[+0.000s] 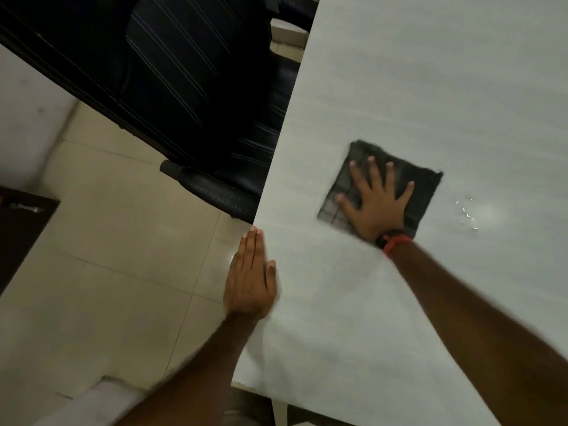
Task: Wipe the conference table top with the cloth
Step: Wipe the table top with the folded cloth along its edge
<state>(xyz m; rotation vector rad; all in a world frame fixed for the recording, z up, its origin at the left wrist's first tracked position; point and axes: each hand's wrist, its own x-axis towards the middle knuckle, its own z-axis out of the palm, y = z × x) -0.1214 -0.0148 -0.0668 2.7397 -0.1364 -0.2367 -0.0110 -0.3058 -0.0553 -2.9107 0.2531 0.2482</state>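
Looking down from the head camera, we see our right hand (376, 198) spread flat, fingers splayed, pressing a dark grey square folded cloth (427, 192) onto the pale white matte conference table top (430, 72). The palm bears on the cloth and nothing is pinched; it is an open, flat press, not a closed grasp. The cloth lies near the table's left edge, its far corners showing beyond the fingertips.

Our left hand (249, 278) rests open, fingers together, along that same edge near the corner, holding nothing and seemingly bracing us.

Just to the right of the cloth, a few small glinting water droplets (467, 215) sit on the surface, apart from the cloth. A black ribbed leather office chair (184, 72) stands close to the table's left side above beige floor tiles (107, 272).

We judge the wiping to be under way. The next stroke likely calls for sliding the cloth rightward over the droplets, keeping even downward pressure so it does not bunch.
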